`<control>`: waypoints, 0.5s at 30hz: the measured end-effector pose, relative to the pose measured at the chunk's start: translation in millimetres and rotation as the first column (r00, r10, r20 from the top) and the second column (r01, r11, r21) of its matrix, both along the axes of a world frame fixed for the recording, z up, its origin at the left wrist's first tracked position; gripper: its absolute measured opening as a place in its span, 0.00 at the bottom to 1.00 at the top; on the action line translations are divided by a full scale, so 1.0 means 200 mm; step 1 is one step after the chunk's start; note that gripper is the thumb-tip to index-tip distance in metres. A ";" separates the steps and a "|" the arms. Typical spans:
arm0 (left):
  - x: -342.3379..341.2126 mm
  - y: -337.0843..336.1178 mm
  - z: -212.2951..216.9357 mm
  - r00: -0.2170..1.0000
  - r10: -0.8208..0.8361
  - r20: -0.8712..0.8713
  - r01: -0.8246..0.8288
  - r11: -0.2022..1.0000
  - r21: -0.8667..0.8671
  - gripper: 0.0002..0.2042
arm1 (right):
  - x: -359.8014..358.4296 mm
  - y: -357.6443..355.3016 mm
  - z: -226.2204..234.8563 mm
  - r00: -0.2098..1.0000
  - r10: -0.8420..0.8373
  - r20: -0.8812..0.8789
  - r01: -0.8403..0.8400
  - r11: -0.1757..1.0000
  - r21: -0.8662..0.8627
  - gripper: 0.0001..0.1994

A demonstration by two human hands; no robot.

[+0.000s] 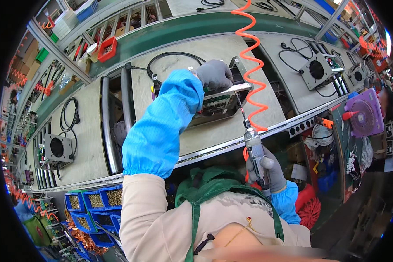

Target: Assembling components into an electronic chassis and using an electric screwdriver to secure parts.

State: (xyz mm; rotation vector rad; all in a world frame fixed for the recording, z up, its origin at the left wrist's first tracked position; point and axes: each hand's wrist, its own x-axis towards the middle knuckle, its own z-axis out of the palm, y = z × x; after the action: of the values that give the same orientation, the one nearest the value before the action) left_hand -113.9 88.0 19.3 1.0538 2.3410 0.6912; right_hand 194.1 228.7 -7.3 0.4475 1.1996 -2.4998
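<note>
My left hand (214, 74), in a grey glove with a blue sleeve cover, rests on top of a metal power-supply box (218, 102) and holds it tilted on the work pallet (214, 52). My right hand (268, 172), also grey-gloved, grips a pneumatic screwdriver (254, 148). Its thin bit (240, 105) points up to the front right edge of the box. An orange coiled air hose (251, 65) hangs down to the screwdriver. A black cable (170, 56) loops on the pallet behind the box.
Two similar boxes with round fans sit on neighbouring pallets, one at the left (57, 147) and one at the right (316, 70). Blue bins of screws (96, 201) stand at lower left. A purple fan (364, 111) sits at right. A red tray (107, 49) stands on the far rack.
</note>
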 end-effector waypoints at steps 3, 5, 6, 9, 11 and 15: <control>-0.01 0.02 0.00 1.000 0.003 0.030 -0.003 1.000 0.015 0.13 | 0.00 -0.01 0.00 1.000 -0.013 -0.015 0.013 1.000 0.016 0.31; -0.02 0.03 0.00 1.000 -0.013 0.013 0.013 1.000 -0.010 0.13 | 0.00 -0.01 0.00 1.000 -0.022 -0.022 0.022 1.000 0.006 0.30; -0.02 0.03 0.00 0.999 -0.029 0.018 0.029 1.000 -0.007 0.13 | 0.01 -0.02 0.00 0.999 -0.026 -0.022 0.026 1.000 0.007 0.30; -0.02 0.03 0.00 0.999 -0.038 0.011 0.038 0.999 -0.007 0.14 | 0.01 -0.02 -0.01 0.999 -0.033 -0.020 0.034 0.999 0.019 0.29; -0.02 0.01 0.01 0.996 -0.048 0.071 0.045 0.998 0.033 0.16 | 0.01 -0.02 -0.01 0.999 -0.023 -0.024 0.023 0.999 0.028 0.28; 0.05 -0.03 0.01 0.989 -0.124 0.086 0.121 0.992 0.039 0.20 | 0.02 -0.03 -0.03 0.999 -0.042 -0.023 0.043 0.998 0.054 0.30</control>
State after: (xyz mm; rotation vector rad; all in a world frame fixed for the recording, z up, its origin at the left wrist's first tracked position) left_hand -104.5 82.1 21.2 1.1476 2.1764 0.7181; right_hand 197.3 222.6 -13.1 0.4648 1.2828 -2.5186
